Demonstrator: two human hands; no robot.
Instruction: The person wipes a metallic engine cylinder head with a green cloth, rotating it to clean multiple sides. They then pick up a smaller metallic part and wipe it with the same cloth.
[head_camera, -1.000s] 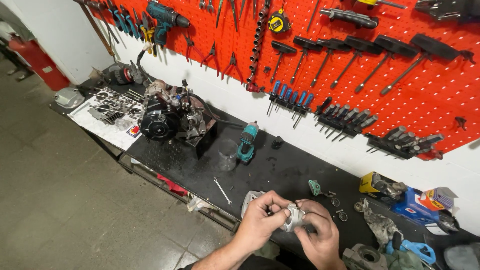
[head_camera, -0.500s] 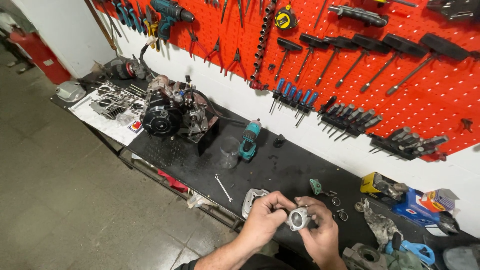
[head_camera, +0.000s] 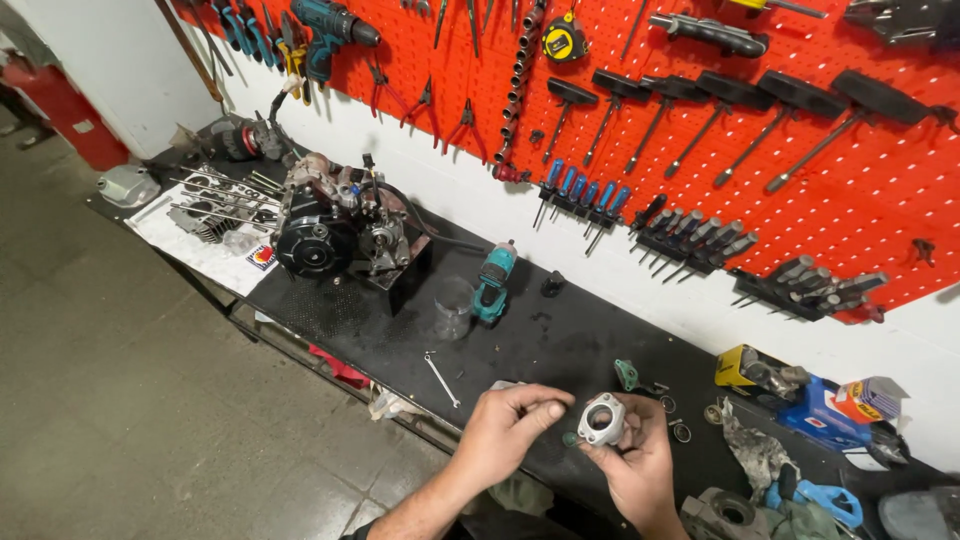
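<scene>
A: Fingers (head_camera: 612, 450) of right hand (head_camera: 635, 470) pinch small grey metal housing (head_camera: 602, 420) from below, bore facing up, so the opening shows.
B: Left hand (head_camera: 505, 430)?
A: Fingertips drawn narrow at the housing's left edge, touching; whether they grip something tiny, cannot tell. Part held above the black desk (head_camera: 560, 340) near edge, loose rings (head_camera: 680, 432) just beyond.
B: Farther out?
A: Small spanner (head_camera: 440, 379) flat on the desk, teal power driver (head_camera: 492, 283) behind it, engine block (head_camera: 340, 230) upright on a stand. Red pegboard (head_camera: 800, 150) hangs tools within reach.
</scene>
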